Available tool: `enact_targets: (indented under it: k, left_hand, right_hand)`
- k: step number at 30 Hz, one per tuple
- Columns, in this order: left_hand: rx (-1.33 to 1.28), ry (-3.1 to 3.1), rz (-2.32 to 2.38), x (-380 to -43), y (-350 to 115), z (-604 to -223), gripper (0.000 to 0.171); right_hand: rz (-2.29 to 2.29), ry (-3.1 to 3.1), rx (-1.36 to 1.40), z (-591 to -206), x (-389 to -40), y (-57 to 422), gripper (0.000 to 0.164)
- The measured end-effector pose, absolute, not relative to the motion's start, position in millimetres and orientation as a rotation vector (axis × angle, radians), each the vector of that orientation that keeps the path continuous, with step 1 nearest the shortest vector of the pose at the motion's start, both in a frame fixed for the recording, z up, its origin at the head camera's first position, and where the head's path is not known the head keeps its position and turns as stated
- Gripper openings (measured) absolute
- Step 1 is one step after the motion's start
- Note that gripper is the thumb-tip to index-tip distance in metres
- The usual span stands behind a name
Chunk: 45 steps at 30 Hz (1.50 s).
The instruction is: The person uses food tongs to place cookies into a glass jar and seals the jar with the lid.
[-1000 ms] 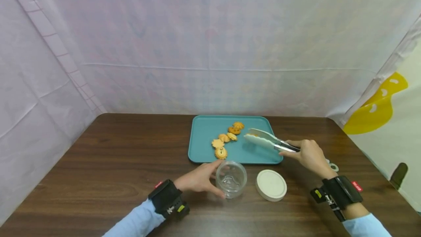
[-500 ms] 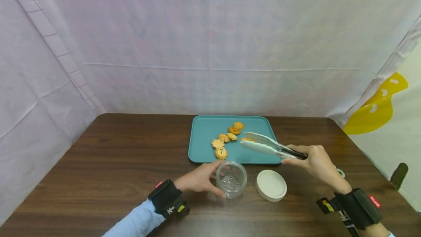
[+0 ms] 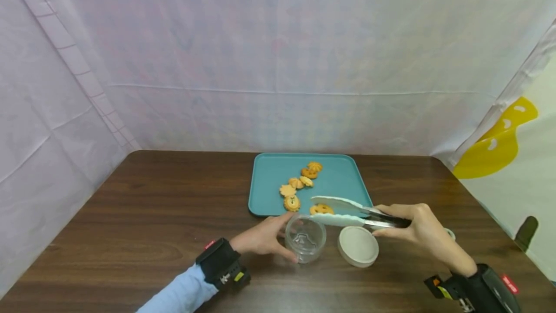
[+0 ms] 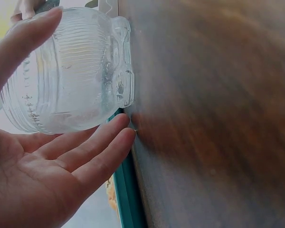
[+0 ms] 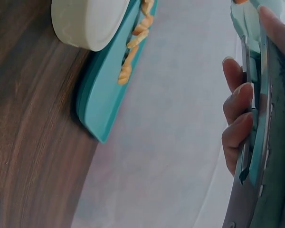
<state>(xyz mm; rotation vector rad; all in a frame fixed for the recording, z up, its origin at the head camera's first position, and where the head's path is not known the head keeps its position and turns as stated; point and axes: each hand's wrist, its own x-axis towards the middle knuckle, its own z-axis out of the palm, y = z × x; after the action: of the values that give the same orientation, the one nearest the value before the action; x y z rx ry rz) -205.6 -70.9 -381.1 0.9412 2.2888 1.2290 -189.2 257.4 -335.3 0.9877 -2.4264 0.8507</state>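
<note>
Thumb and fingers of my left hand point(image 3: 266, 236) grip the left side of a clear jar point(image 3: 306, 243), which stands upright and uncovered on the table. In the left wrist view the thumb lies across the jar point(image 4: 80, 71) and the other fingers stretch along its far side. My right hand point(image 3: 427, 235) holds metal tongs point(image 3: 340, 220) with pale ends. A golden pretzel-shaped cookie point(image 3: 321, 209) sits between the tong ends, above the tray's front edge and just behind the jar's mouth. The right wrist view shows fingers point(image 5: 237, 102) curled round the tongs point(image 5: 275, 142).
Several cookies point(image 3: 297, 182) lie on a teal tray point(image 3: 265, 168) at the back of the wooden table point(image 3: 173, 206). Right of the jar is a round white lid point(image 3: 358, 246). A pale cloth point(image 3: 278, 62) hangs behind the table.
My right hand has drawn the tongs and the cookie forward across the tray, toward the jar. The left hand and the jar have stayed put.
</note>
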Motion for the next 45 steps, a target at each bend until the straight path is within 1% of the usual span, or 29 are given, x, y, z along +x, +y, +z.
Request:
enact_targets:
  k: [10,17,23,36,45]
  left_hand:
    - [0.955,2.293,1.243,-204.8,-70.8,-381.3,0.078]
    - [0.928,2.281,1.253,-204.3,-70.1,-380.0,0.082]
    - [0.945,2.271,1.278,-204.2,-69.8,-380.2,0.081]
    - [0.951,2.274,1.254,-205.2,-70.7,-380.3,0.082]
    - [0.94,2.292,1.246,-204.3,-70.4,-380.0,0.08]
  right_hand:
    - [0.903,-2.342,1.124,-345.6,-182.2,246.6,0.044]
    - [0.853,-2.388,1.076,-353.0,-180.6,240.2,0.043]
    - [0.797,-2.418,1.051,-355.5,-181.7,236.3,0.041]
    - [0.712,-2.445,1.032,-352.8,-183.0,232.6,0.043]
    - [0.714,-2.466,1.037,-351.2,-181.0,232.0,0.043]
